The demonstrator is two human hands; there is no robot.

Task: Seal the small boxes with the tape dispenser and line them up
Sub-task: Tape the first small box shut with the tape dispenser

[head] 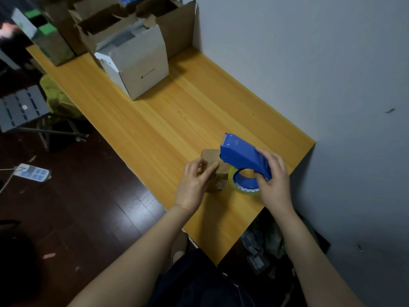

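Note:
A small brown cardboard box (213, 158) stands on the wooden table (177, 111) near its front right corner. My left hand (194, 182) rests on the near side of the box with its fingers loosely bent over it. My right hand (273, 176) grips the blue tape dispenser (241, 154), which holds a roll of clear yellowish tape (243, 187). The dispenser's cutter end is raised above the box's top. Part of the box is hidden behind my left hand and the dispenser.
A white open box (137, 60) and several open brown cartons (115, 21) crowd the far end of the table. A grey wall (309, 63) runs along the right side. On the dark floor at the left lie a power strip (33, 172) and a grey folding stool (21, 107).

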